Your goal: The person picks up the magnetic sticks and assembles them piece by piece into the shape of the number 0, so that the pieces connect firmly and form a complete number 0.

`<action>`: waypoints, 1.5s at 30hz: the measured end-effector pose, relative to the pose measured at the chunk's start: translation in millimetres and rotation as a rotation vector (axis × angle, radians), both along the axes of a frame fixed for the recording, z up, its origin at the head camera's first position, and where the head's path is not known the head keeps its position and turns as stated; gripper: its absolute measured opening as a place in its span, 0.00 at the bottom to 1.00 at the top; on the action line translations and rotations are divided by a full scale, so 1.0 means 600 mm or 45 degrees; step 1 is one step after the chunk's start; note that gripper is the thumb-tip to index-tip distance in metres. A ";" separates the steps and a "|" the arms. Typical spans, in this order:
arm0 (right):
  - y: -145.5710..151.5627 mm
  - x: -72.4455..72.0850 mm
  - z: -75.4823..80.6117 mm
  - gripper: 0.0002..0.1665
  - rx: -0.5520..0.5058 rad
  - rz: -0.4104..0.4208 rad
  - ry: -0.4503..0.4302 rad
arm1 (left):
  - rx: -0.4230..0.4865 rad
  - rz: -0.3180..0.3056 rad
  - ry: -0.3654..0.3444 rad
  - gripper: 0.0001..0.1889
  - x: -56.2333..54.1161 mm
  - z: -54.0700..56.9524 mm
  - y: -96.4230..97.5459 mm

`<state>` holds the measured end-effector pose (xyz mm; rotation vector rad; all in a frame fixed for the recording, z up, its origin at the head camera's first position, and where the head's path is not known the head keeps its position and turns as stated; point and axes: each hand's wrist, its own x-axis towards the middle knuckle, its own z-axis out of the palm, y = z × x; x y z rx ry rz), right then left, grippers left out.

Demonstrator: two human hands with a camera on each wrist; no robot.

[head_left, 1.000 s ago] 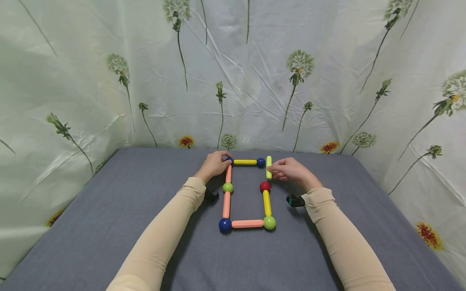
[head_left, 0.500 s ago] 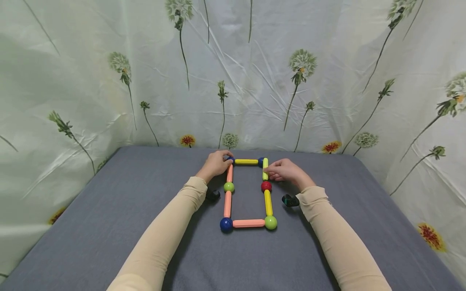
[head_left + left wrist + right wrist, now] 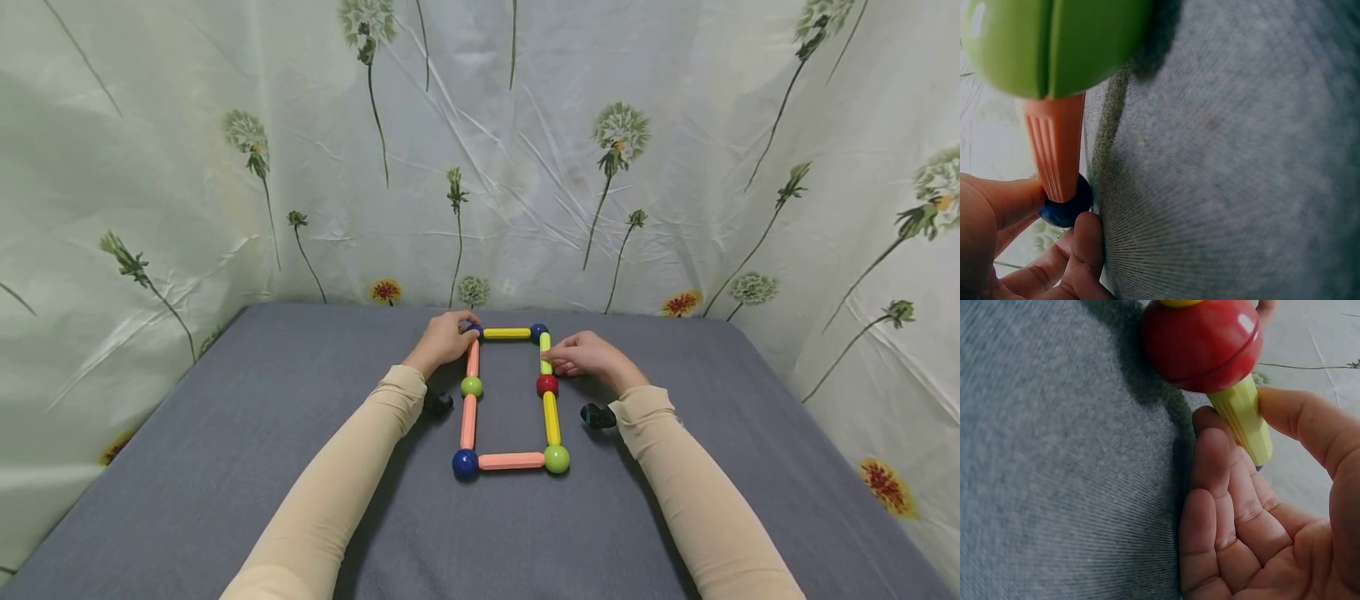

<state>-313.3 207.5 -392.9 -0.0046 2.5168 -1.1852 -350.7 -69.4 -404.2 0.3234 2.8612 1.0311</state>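
Observation:
My left hand (image 3: 444, 340) grips the dark blue ball (image 3: 1067, 209) at the far left corner of a rectangle of rods and balls. From that ball a salmon rod (image 3: 1055, 147) runs to a green ball (image 3: 1054, 44). My right hand (image 3: 592, 358) pinches a light yellow-green rod (image 3: 1241, 419) between thumb and fingers. One end of this rod meets the red ball (image 3: 1204, 340); its far end is at the far right blue ball (image 3: 538, 332). A yellow rod (image 3: 507, 333) joins the two far blue balls.
The near side has a blue ball (image 3: 466, 464), a salmon rod (image 3: 512, 461) and a green ball (image 3: 557, 459). A yellow rod (image 3: 552, 418) lies along the right side. Grey cloth (image 3: 300, 467) covers the table, and a flowered curtain (image 3: 525, 167) hangs behind.
My right hand has moved left with the yellow-green rod, bringing it from beside the frame into line between the far right blue ball and the red ball. The left hand has stayed put.

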 end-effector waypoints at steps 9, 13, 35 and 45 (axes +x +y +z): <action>-0.008 0.000 -0.002 0.24 0.028 0.015 -0.001 | -0.021 0.018 0.011 0.17 0.000 -0.002 -0.005; -0.012 0.000 -0.004 0.24 0.033 0.026 0.009 | -0.024 0.029 0.016 0.16 0.000 -0.003 -0.006; -0.016 0.010 0.006 0.23 0.041 0.089 0.046 | 0.010 0.015 0.003 0.23 0.006 -0.003 -0.018; 0.009 0.038 0.016 0.26 0.055 0.170 0.047 | -0.049 -0.043 -0.116 0.41 0.059 0.019 -0.034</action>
